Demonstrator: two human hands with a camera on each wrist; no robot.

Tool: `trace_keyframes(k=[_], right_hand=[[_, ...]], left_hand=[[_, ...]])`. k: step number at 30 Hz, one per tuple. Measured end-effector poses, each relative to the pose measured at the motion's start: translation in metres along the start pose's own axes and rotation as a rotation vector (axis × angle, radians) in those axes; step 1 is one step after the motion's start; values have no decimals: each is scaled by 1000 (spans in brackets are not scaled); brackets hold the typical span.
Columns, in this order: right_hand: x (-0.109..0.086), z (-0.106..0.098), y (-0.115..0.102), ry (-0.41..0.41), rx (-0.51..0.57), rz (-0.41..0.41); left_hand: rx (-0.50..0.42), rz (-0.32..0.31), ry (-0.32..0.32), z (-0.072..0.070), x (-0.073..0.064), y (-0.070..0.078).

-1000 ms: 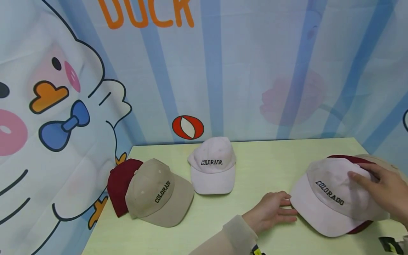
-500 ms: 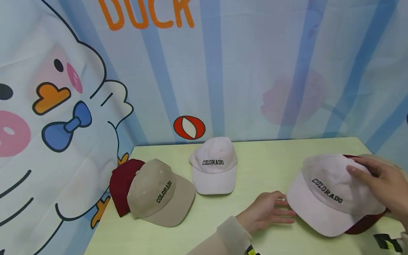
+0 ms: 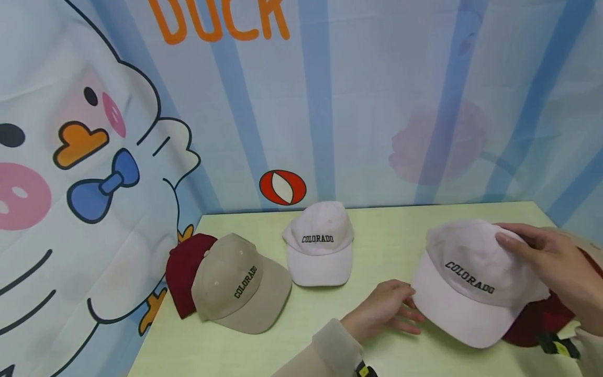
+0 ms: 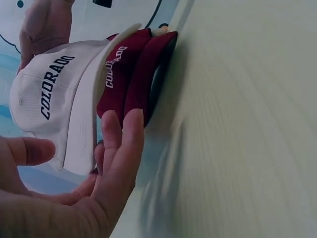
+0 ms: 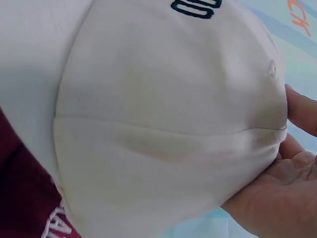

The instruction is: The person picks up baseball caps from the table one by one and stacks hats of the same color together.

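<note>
Moved left since the earlier frame, the held white cap point(image 3: 476, 283) had come nearer to the middle white cap point(image 3: 320, 262), so more of the right red cap point(image 3: 537, 319) showed; the left hand point(image 3: 381, 309) had gone a bit left too. The right hand point(image 3: 556, 262) pinched the held white cap by its round top, with thumb and fingers; the left hand had its fingers spread and mostly straight beside the brim, and I could not tell if they touched it; the held white cap was tipped, right of the middle white cap and closer to the person; in the left wrist view its brim stood apart from the red brim.

It looked like the work was only partly done; the held white cap seemed nearly off the right red cap, but not yet set down; the right red cap and the right beige cap point(image 3: 584, 241), far right of the middle white cap, seemed to be waiting; the left beige cap point(image 3: 237, 288) partly covered the left red cap point(image 3: 186, 277), both left of the middle white cap, and those looked finished.

I counted two white caps, two red and two beige, six that showed; one table point(image 3: 386, 235); one duck cloth point(image 3: 358, 104) behind.
</note>
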State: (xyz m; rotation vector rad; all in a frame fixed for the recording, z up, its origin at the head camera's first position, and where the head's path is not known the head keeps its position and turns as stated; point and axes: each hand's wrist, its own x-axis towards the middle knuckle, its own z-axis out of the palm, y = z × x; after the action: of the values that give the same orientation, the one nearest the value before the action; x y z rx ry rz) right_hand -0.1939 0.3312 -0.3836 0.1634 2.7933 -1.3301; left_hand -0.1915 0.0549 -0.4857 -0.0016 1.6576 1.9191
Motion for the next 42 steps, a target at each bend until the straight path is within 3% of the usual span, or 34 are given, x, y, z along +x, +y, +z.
trace_keyframes(k=[4, 9, 13, 17, 22, 34, 42], right_hand=[[2, 1, -7, -40, 6, 10], [5, 2, -15, -87, 5, -9], [8, 6, -20, -116, 63, -64], [10, 11, -24, -158, 146, -129], [12, 20, -35, -213, 205, -188], [20, 52, -67, -304, 248, -233], [29, 75, -86, -383, 292, -293]], left_hand=[[106, 23, 34, -2, -2, 3], [336, 64, 108, -6, -3, 9], [568, 154, 156, -14, -4, 16], [715, 278, 211, -20, -6, 21], [758, 393, 279, -23, -8, 29], [697, 661, 338, -38, -10, 50], [706, 828, 421, -53, -10, 59]])
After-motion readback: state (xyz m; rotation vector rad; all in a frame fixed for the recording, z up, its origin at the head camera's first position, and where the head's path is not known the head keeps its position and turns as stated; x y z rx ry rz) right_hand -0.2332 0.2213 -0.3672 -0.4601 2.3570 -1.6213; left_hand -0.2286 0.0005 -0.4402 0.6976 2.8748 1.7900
